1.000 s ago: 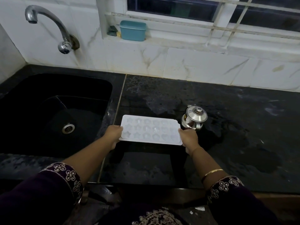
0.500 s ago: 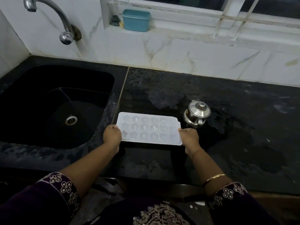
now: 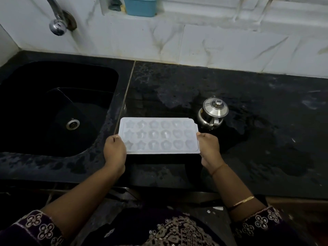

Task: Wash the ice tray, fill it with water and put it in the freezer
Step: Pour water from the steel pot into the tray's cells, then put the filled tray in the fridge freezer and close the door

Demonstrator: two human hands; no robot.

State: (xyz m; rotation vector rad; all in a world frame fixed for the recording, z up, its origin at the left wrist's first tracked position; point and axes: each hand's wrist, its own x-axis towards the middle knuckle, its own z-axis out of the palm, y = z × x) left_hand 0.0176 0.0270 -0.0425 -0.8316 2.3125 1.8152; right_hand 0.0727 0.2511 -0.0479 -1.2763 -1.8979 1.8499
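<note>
A white ice tray (image 3: 158, 135) with star, round and heart-shaped cells is held level just above the black counter, right of the sink. My left hand (image 3: 114, 150) grips its left short edge, thumb on top. My right hand (image 3: 209, 148) grips its right short edge the same way. The cells look wet or filled, though I cannot tell which. The black sink (image 3: 53, 107) with its steel drain (image 3: 72, 123) lies to the left, and the steel tap (image 3: 57, 22) juts from the wall above it.
A small steel lidded pot (image 3: 213, 110) stands just beyond the tray's right end. The black counter (image 3: 257, 139) has wet patches. A blue plastic box (image 3: 140, 6) sits on the window ledge. The white marble backsplash (image 3: 213, 47) runs behind.
The view has tipped down and closer. The tray, still held at both ends, has come slightly toward me and left, away from the pot.
</note>
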